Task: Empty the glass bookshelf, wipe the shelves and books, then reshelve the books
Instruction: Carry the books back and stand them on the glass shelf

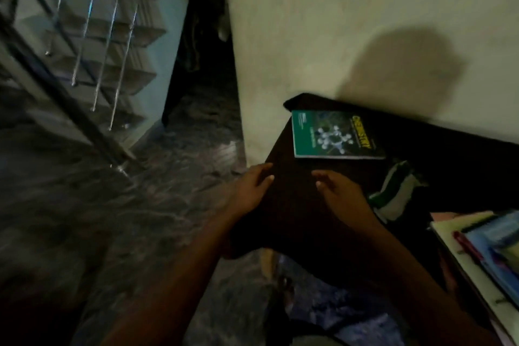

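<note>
Well back on the dark surface [449, 174], green chemistry book [334, 135] flat, white molecule and yellow title, wall [309, 36] close behind, bare room in front of it, left hand [250, 185] and right hand [339, 194] there, fingers loose, holding nothing, striped cloth [393, 191] right of it.

head-worn | faces forward-down | close above dark surface [295, 205] | probably tilted

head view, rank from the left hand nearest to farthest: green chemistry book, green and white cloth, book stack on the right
From the left hand:
1. green chemistry book, just ahead and right.
2. green and white cloth, right, past the right hand.
3. book stack, far right edge.
</note>
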Demonstrator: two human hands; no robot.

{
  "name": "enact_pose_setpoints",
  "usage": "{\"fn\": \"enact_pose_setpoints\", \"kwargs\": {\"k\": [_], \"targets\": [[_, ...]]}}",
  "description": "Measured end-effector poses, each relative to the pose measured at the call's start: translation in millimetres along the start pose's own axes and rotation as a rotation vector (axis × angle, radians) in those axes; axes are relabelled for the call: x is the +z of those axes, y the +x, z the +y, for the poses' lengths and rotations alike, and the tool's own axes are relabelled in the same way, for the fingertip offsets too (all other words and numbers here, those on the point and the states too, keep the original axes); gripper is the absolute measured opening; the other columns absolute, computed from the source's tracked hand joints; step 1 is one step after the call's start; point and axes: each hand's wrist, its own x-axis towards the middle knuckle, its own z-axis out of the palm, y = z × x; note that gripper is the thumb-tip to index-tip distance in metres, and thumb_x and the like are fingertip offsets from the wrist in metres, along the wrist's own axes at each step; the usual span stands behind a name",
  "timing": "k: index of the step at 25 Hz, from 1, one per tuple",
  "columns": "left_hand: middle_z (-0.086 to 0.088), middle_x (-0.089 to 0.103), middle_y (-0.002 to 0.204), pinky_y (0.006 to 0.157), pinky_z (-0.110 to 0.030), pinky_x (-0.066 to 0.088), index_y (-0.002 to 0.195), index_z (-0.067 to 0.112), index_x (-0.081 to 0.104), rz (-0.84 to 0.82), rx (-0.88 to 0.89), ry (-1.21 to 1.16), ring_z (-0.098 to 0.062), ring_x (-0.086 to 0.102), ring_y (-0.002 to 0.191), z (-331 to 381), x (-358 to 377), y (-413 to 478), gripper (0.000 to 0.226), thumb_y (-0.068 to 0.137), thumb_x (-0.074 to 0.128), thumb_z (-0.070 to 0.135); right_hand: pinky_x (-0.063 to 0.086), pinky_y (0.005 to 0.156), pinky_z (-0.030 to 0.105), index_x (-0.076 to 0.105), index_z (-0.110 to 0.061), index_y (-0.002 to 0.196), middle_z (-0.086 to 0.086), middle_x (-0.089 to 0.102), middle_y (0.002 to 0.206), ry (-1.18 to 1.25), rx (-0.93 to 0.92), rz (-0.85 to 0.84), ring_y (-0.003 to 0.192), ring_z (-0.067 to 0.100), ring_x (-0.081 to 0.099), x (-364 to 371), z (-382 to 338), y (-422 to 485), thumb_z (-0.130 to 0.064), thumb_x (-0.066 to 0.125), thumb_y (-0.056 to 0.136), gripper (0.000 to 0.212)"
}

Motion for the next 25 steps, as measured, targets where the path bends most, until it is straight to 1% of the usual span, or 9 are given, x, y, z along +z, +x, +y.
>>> {"fn": "enact_pose_setpoints", "kwargs": {"k": [6, 8, 10, 12, 14, 16, 19, 22, 25], "targets": [[-0.013, 0.051, 0.131, 0.100, -0.025, 0.034, 0.128, 0.006, 0.051, -0.010, -0.032, 0.015, -0.026, 0.048, 0.123, -15, 7, 94, 0.035, 0.096, 0.051, 0.018, -0.002, 0.114, 0.041, 0.004, -0.010, 0.149, 0.021, -0.002, 0.155, -0.385, 0.157, -0.001, 0.144, 0.033, 0.000, 65, 8, 158, -0.051, 0.040, 0.094, 0.078], [-0.006, 0.054, 0.126, 0.102, -0.029, 0.039, 0.124, 0.010, 0.054, -0.032, -0.056, -0.040, -0.021, 0.052, 0.119, -27, 11, 112, 0.036, 0.095, 0.049, 0.030, 0.003, 0.112, 0.047, 0.022, -0.004, 0.146, 0.028, 0.013, 0.151, -0.518, 0.161, 0.026, 0.140, 0.041, 0.013, 82, 22, 183, -0.051, 0.045, 0.091, 0.077], [0.000, 0.053, 0.125, 0.103, -0.033, 0.041, 0.124, 0.015, 0.052, -0.082, -0.099, -0.095, -0.020, 0.052, 0.119, -33, 13, 126, 0.030, 0.097, 0.049, 0.026, 0.032, 0.103, 0.056, 0.054, -0.001, 0.128, 0.030, 0.046, 0.134, -0.590, 0.178, -0.071, 0.125, 0.044, 0.044, 90, 30, 188, -0.040, 0.064, 0.078, 0.063], [-0.003, 0.050, 0.130, 0.102, -0.032, 0.040, 0.132, 0.009, 0.047, -0.124, -0.146, -0.099, -0.022, 0.050, 0.121, -35, 15, 153, 0.035, 0.098, 0.047, 0.015, 0.040, 0.095, 0.058, 0.055, -0.002, 0.126, 0.029, 0.050, 0.130, -0.615, 0.173, -0.121, 0.122, 0.044, 0.048, 87, 35, 189, -0.030, 0.075, 0.073, 0.062], [-0.008, 0.048, 0.136, 0.096, -0.024, 0.040, 0.135, 0.007, 0.044, -0.150, -0.156, -0.125, -0.024, 0.048, 0.124, -35, 17, 185, 0.038, 0.097, 0.047, 0.011, 0.019, 0.111, 0.053, 0.027, -0.005, 0.145, 0.025, 0.019, 0.150, -0.633, 0.126, -0.123, 0.139, 0.040, 0.020, 73, 44, 180, -0.029, 0.053, 0.091, 0.064], [-0.008, 0.045, 0.139, 0.092, -0.019, 0.039, 0.137, 0.007, 0.043, -0.206, -0.135, -0.149, -0.025, 0.045, 0.127, -29, 19, 217, 0.040, 0.097, 0.047, 0.011, -0.006, 0.115, 0.041, -0.005, -0.018, 0.147, 0.008, -0.018, 0.149, -0.676, 0.022, -0.177, 0.143, 0.030, -0.011, 52, 67, 155, -0.029, 0.025, 0.099, 0.058], [-0.009, 0.039, 0.145, 0.108, -0.031, 0.031, 0.140, 0.010, 0.040, -0.254, 0.036, -0.063, -0.024, 0.037, 0.135, -16, 29, 257, 0.045, 0.097, 0.049, 0.018, -0.019, 0.111, 0.026, -0.015, -0.037, 0.138, -0.009, -0.027, 0.146, -0.621, 0.052, -0.294, 0.136, 0.009, -0.026, 19, 80, 112, -0.015, 0.031, 0.098, 0.065], [-0.002, 0.018, 0.156, 0.117, -0.035, 0.006, 0.147, 0.017, 0.024, -0.557, 0.233, 0.097, -0.017, 0.011, 0.145, -9, 59, 274, 0.052, 0.099, 0.041, 0.031, -0.012, 0.113, 0.024, 0.004, -0.036, 0.143, -0.015, -0.010, 0.150, -0.466, 0.202, -0.200, 0.139, 0.004, -0.013, 15, 56, 98, -0.008, 0.041, 0.093, 0.069], [0.010, -0.005, 0.153, 0.109, -0.028, -0.021, 0.149, 0.025, 0.008, -0.596, 0.473, 0.426, -0.008, -0.016, 0.140, -20, 80, 266, 0.071, 0.091, 0.004, 0.065, 0.026, 0.111, 0.030, 0.035, -0.025, 0.140, -0.002, 0.029, 0.151, -0.279, 0.420, 0.167, 0.137, 0.017, 0.029, 36, 26, 122, -0.020, 0.047, 0.095, 0.047]]}}
